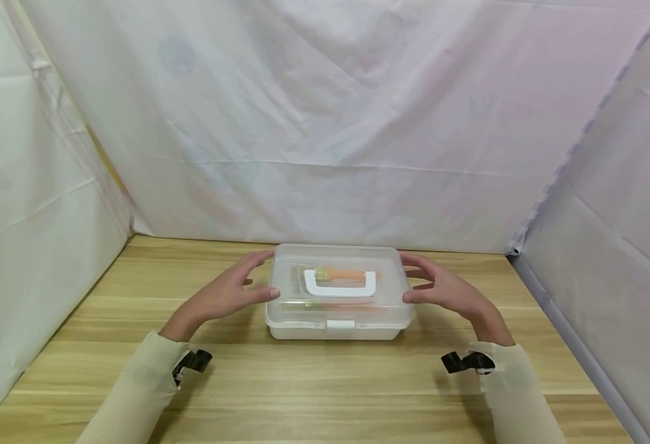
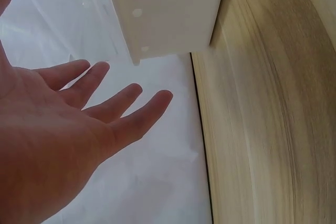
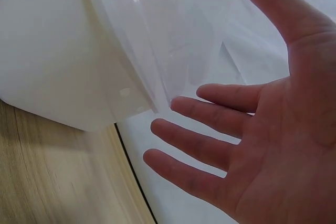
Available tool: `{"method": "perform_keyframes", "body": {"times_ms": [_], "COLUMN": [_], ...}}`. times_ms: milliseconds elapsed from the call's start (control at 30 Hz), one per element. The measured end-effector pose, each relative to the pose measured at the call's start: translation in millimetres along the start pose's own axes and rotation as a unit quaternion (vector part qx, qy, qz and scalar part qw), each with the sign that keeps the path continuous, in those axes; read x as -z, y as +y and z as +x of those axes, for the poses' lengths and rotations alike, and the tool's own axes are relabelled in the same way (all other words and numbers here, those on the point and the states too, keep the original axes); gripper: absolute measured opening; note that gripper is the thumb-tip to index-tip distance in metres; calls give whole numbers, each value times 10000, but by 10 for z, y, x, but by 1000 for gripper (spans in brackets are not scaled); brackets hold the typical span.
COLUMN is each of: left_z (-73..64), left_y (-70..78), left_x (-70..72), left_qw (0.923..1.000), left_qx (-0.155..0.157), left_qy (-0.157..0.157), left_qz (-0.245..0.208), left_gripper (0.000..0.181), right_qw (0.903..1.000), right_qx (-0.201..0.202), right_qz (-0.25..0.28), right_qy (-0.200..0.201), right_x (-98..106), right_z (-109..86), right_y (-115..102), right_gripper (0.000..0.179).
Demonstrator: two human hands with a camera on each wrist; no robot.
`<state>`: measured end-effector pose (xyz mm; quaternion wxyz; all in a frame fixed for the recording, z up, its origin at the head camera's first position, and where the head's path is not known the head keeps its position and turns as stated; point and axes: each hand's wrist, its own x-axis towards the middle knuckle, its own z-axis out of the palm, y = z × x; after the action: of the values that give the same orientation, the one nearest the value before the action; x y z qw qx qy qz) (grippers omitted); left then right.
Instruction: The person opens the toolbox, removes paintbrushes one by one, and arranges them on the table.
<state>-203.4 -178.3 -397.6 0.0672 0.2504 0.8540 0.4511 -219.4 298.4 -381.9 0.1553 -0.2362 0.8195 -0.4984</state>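
A clear plastic storage box (image 1: 340, 332) with a closed lid stands on the wooden table, a white carry handle (image 1: 340, 291) on top and a white latch (image 1: 340, 324) at the front. Through the lid show a paintbrush (image 1: 344, 274) with an orange handle and a second, thinner brush (image 1: 325, 306). At the box's left end is my left hand (image 1: 226, 290), fingers spread, thumb tip at the lid's edge. My right hand (image 1: 451, 290) mirrors it at the right end, thumb and fingertips right at the lid's side. Both wrist views show the fingers extended beside the box wall.
White patterned cloth (image 1: 325, 123) hangs behind the table and along both sides. The wood-grain table top (image 1: 325, 394) stretches in front of the box. A black wrist mount (image 1: 192, 362) pokes out of the left sleeve, another black mount (image 1: 467, 362) out of the right.
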Motion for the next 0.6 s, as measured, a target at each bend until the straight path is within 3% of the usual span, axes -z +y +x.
{"method": "perform_keyframes", "body": {"times_ms": [367,600], "left_z": [-30,-33], "left_y": [-11,-9], "left_x": [26,20], "left_qw": [9976,9983], "left_qx": [-119,-188], "left_qy": [-495,-516], "left_qz": [-460,-206], "left_gripper": [115,130], "right_qw": [9989,9984], "right_qx": [249,272], "right_qz": [10,-25], "right_qy": [-399,-501], "right_x": [51,54], "right_z": [-5,-34], "right_y": [43,45], "right_gripper": [105,115]}}
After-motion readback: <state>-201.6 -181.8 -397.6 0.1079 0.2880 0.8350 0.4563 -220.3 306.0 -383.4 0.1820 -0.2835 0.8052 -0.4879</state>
